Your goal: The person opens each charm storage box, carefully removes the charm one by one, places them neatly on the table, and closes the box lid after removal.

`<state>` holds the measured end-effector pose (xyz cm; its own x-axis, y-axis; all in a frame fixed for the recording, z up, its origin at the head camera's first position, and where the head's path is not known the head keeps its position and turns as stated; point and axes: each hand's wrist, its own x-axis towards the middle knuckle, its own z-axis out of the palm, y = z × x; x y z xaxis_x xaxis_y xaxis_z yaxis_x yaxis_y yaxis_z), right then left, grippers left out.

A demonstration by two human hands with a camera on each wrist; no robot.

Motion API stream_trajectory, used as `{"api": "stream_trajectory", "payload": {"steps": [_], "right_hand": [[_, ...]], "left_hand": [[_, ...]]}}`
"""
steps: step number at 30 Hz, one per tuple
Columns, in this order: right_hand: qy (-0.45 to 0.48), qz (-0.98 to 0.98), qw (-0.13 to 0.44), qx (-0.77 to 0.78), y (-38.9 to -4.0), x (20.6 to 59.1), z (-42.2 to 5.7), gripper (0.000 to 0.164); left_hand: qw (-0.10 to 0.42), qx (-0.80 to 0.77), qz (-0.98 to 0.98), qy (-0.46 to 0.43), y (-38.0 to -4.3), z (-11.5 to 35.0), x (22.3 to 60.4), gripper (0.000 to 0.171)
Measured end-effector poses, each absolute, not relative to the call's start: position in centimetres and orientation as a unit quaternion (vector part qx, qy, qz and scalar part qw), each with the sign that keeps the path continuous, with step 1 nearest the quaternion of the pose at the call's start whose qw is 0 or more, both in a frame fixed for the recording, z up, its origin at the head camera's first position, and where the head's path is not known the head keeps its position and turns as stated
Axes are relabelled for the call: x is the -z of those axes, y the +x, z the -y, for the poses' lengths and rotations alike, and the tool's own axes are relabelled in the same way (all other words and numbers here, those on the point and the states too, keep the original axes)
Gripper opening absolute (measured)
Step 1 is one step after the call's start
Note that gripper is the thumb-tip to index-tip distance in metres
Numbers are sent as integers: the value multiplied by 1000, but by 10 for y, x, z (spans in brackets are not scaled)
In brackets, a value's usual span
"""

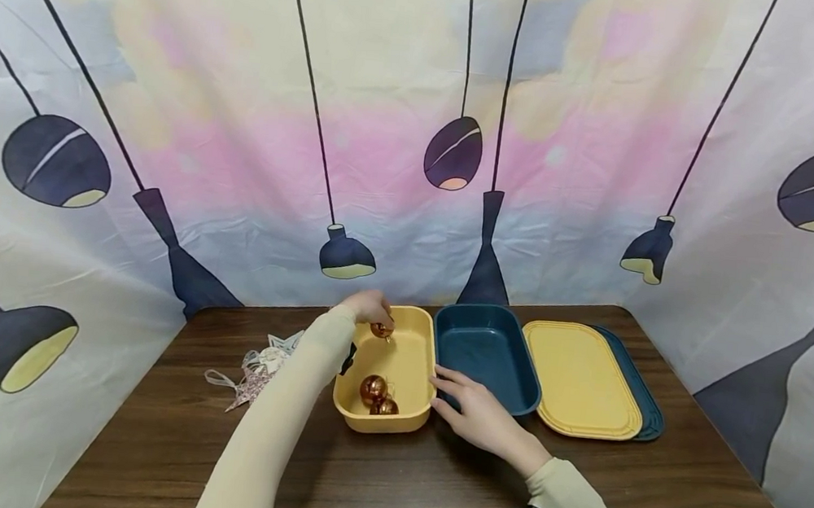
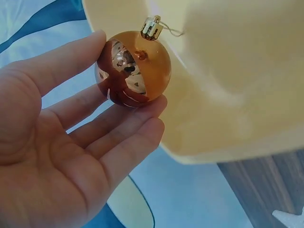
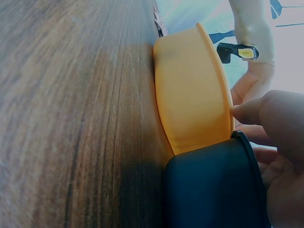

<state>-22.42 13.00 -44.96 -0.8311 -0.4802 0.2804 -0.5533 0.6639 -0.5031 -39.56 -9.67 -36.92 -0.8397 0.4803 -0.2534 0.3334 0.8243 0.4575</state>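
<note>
My left hand [image 1: 370,308] pinches a shiny copper Christmas ball [image 2: 135,69] between thumb and fingers. The ball has a gold cap and a thin loop. It is over the far left part of a yellow plastic container [image 1: 411,428]. More copper balls [image 1: 373,390] lie together at the container's near end. With fairly straight fingers, my right hand [image 1: 482,421] touches the container's right rim. In the right wrist view, a fingertip [image 3: 240,114] meets that rim above the edge of the dark blue container [image 3: 213,187].
The blue container stands close against the yellow one's right side. Farther right, a yellow lid [image 1: 582,377] overlaps a blue lid [image 1: 652,421]. Glittery star ornaments [image 1: 259,367] lie left of the yellow container, partly behind the left sleeve. A printed cloth [image 1: 397,204] hangs behind the wooden table [image 1: 384,489].
</note>
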Motion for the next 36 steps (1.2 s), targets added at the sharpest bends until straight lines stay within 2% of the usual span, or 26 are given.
{"api": "stream_trajectory", "payload": {"steps": [3, 11, 21, 27, 36], "right_hand": [[286, 909, 61, -297, -224, 448, -130, 45], [281, 912, 57, -294, -223, 448, -130, 44], [286, 910, 61, -294, -223, 448, -129, 46], [285, 910, 63, -296, -222, 448, -129, 46], [284, 911, 60, -295, -224, 449, -130, 46]], "left_hand": [[174, -205, -939, 213, -396, 102, 365, 20], [145, -244, -940, 189, -398, 128, 355, 21], [103, -321, -932, 129, -394, 172, 342, 38], [63, -327, -937, 109, -398, 193, 347, 33], [85, -367, -922, 94, -391, 212, 367, 23]]}}
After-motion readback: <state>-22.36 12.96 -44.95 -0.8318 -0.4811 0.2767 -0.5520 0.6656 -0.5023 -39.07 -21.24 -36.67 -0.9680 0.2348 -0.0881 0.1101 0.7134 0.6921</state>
